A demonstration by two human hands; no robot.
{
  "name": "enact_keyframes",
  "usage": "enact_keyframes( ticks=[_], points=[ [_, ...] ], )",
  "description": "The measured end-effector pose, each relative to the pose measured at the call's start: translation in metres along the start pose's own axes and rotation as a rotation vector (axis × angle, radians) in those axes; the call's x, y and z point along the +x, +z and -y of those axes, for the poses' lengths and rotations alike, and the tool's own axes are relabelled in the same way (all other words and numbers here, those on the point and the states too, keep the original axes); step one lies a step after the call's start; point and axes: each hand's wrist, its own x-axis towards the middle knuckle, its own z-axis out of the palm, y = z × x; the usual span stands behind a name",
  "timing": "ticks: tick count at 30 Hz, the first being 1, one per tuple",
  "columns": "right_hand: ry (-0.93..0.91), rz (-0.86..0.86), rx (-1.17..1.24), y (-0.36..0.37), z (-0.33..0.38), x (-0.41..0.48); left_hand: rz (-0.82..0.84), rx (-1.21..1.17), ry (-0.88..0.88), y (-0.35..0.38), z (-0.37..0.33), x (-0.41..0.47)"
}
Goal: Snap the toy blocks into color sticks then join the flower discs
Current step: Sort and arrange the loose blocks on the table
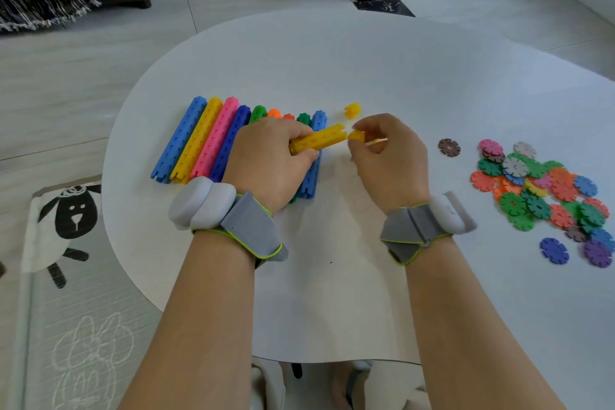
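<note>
White table (332, 60): left grip (266, 158) around yellow stick (321, 139), right grip (391, 158) tight on yellow block (356, 136) (both well inside rim).

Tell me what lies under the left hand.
Beneath the left hand, which grips a yellow stick, more sticks lie: a green tip, orange tips and a dark green tip show beyond the knuckles. Their middles are hidden.

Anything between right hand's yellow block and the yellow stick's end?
Nothing visible. Only a gap separates the yellow block in the right hand from the yellow stick in the left hand; the spare yellow block lies farther back.
</note>
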Motion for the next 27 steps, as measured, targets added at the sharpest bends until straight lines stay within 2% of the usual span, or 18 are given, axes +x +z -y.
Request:
enact_keyframes(
  ticks=[4,7,16,27],
  points=[
    [0.199,0.001,0.600,-0.019,0.009,-0.002,0.012,-0.002,0.027,0.002,-0.001,0.000],
    [0.260,0.029,0.807,-0.029,0.010,-0.002,0.019,-0.010,0.047,0.005,-0.001,0.002],
    [0.263,0.164,0.707,-0.032,0.001,-0.004,0.042,0.023,0.067,0.013,-0.005,0.004],
    [0.343,0.183,0.870,-0.044,-0.001,-0.007,0.021,0.048,0.112,0.016,-0.013,0.004]
  ],
)
